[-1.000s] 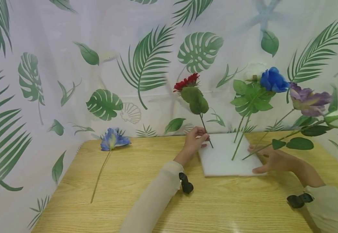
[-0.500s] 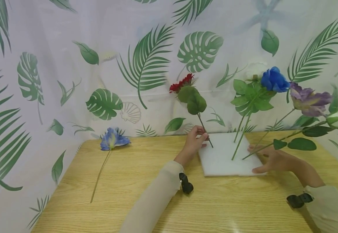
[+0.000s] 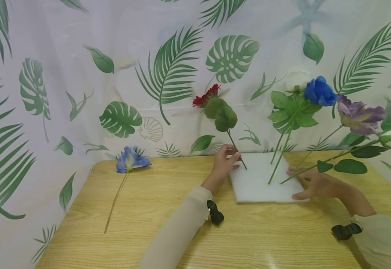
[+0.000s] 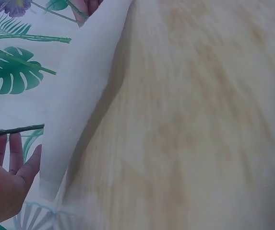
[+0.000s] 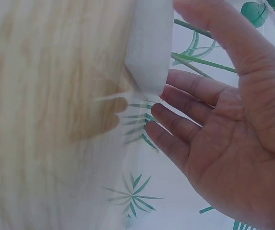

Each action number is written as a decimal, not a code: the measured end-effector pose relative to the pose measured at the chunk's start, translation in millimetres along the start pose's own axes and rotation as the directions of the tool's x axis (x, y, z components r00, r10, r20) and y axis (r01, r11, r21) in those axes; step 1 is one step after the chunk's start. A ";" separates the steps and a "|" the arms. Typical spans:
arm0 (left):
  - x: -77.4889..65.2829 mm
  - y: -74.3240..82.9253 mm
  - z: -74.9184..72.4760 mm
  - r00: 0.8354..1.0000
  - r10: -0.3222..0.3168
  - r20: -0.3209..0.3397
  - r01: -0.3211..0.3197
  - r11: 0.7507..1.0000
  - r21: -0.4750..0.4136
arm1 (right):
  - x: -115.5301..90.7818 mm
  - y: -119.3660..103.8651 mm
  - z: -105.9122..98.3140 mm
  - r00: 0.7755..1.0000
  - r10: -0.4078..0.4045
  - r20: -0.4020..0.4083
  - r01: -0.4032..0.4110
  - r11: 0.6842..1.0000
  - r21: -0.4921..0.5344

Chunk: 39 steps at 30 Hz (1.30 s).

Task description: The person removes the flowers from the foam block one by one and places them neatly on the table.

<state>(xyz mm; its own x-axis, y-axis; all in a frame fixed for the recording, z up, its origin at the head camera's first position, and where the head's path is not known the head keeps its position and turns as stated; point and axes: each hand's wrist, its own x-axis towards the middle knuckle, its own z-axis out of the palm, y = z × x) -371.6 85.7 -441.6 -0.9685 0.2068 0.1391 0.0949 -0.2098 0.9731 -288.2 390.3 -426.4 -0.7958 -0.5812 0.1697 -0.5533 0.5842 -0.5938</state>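
In the head view my left hand [image 3: 225, 164] pinches the dark stem of a red artificial flower [image 3: 206, 98] with round green leaves. Its stem end meets the left part of a white foam slab [image 3: 256, 190], and the flower leans left. The left wrist view shows the stem [image 4: 19, 129] between thumb and fingers at the foam's face. My right hand [image 3: 320, 185] lies spread along the slab's right side, thumb near the front corner. Seen from the right wrist, its fingers [image 5: 178, 124] are nearly straight at the foam edge.
Several artificial flowers stand in the slab, among them a blue one [image 3: 320, 91], a white one [image 3: 297, 80] and a purple one [image 3: 360, 116] that tilts right. A light-blue flower [image 3: 129, 160] lies on the wooden table [image 3: 168, 209] at left. A leaf-printed curtain [image 3: 182, 138] hangs behind.
The red flower's head has tipped slightly further left, while my left hand keeps its pinch on the stem. My right hand stays in place at the slab.
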 end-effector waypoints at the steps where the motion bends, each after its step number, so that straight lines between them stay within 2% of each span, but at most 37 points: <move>1: 0.2 -0.4 0.1 1.000 -0.004 -0.004 0.004 1.000 -0.009 | 0.0 -0.4 0.0 1.000 0.018 0.000 -0.018 1.000 -0.021; 6: 1.7 -3.2 1.0 0.999 -0.037 -0.033 0.036 0.999 -0.041 | 0.5 -2.1 -1.1 0.996 0.084 0.009 -0.083 0.991 -0.105; 12: 2.2 -2.0 -0.3 0.996 -0.054 -0.071 0.049 0.996 -0.075 | 2.3 -4.2 -1.3 0.998 0.064 0.022 -0.063 0.997 -0.045; 15: 1.1 0.3 -1.3 0.998 -0.031 -0.062 0.027 0.997 -0.074 | 2.6 -5.9 -1.7 0.998 0.061 0.019 -0.060 0.998 -0.028; 19: -1.6 2.5 -2.8 0.999 0.033 -0.042 -0.034 0.998 -0.043 | 1.8 -8.3 -1.6 0.997 0.076 0.017 -0.076 0.997 0.000; 23: -4.3 3.3 -4.8 0.997 0.077 -0.021 -0.077 0.997 -0.016 | 0.7 -8.8 0.3 1.000 0.020 0.013 -0.021 1.000 0.014; 26: -5.2 2.8 -6.2 0.996 0.091 -0.011 -0.091 0.996 -0.018 | 1.0 -7.6 1.2 1.000 -0.010 0.009 0.010 1.000 -0.005; 32: -7.2 2.1 -10.2 0.994 0.106 -0.025 -0.107 0.994 -0.030 | 2.6 -1.9 1.4 0.998 0.040 0.042 -0.039 0.999 -0.023; 39: -10.9 9.7 -19.6 0.992 0.122 -0.024 -0.123 0.992 -0.037 | 1.0 -5.1 -0.4 0.997 0.064 0.040 -0.062 0.997 -0.039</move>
<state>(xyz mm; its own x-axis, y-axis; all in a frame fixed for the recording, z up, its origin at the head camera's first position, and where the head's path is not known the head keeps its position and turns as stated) -364.6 62.6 -437.3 -0.9549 0.1569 0.2521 0.2043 -0.2691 0.9412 -286.3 386.9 -422.8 -0.8191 -0.5648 0.1000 -0.5119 0.6411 -0.5718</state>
